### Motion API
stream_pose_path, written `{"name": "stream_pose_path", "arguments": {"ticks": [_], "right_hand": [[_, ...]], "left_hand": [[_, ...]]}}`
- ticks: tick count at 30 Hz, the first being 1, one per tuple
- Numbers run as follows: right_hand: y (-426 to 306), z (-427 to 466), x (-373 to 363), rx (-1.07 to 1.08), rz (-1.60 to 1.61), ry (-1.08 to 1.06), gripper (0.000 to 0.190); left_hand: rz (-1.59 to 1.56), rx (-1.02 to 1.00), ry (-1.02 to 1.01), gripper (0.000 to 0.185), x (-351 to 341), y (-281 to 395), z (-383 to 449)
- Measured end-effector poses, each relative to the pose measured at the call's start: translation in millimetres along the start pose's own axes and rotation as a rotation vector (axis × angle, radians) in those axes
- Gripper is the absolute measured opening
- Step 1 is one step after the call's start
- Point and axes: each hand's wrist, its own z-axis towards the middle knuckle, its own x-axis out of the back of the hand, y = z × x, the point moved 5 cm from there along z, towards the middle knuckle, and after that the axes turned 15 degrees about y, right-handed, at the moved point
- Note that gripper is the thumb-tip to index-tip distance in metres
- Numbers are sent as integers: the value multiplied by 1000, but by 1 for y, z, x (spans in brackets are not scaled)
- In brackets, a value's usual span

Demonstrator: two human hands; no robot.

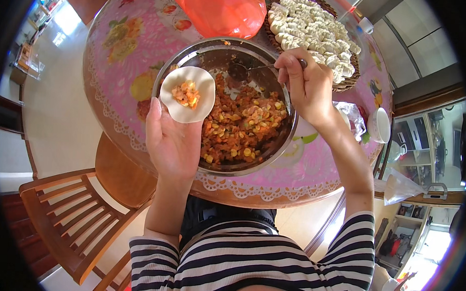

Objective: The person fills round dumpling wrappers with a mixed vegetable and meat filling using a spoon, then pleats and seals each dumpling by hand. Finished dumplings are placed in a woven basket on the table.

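Note:
On the palm and fingers of my left hand (pixel 175 143) lies a round dumpling wrapper (pixel 169 91), spread flat over the left rim of a steel bowl (pixel 251 170). A small mound of filling (pixel 186 94) sits at the wrapper's middle. My right hand (pixel 306 84) grips the handle of a metal spoon (pixel 259 66) above the bowl's right rim. The spoon's head is down inside the bowl, near its bare upper wall. Minced filling (pixel 241 122) with corn kernels and orange bits covers much of the bowl's bottom.
A woven tray (pixel 344 87) of pleated dumplings (pixel 310 29) stands at the back right, beside a red plastic bag (pixel 222 14). Farther right are a clear plastic bag (pixel 351 115) and a white bowl (pixel 379 125). A wooden chair (pixel 76 213) stands left of the round table (pixel 250 198).

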Motion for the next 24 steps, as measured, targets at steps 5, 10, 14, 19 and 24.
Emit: {"name": "stream_pose_path", "arguments": {"ticks": [5, 10, 14, 19, 24], "right_hand": [[-13, 4, 17, -115, 99, 125, 16], [-6, -7, 14, -50, 41, 51, 18], [3, -10, 12, 8, 113, 107, 16], [-4, -2, 9, -46, 28, 41, 12], [-5, -11, -5, 39, 15, -54, 14]], "left_hand": [[-12, 4, -7, 46, 1, 2, -1], [-17, -10, 14, 46, 2, 1, 1], [-23, -5, -33, 45, 1, 0, 1], [23, -41, 30, 45, 1, 3, 0], [9, -22, 7, 45, 1, 1, 1]]}}
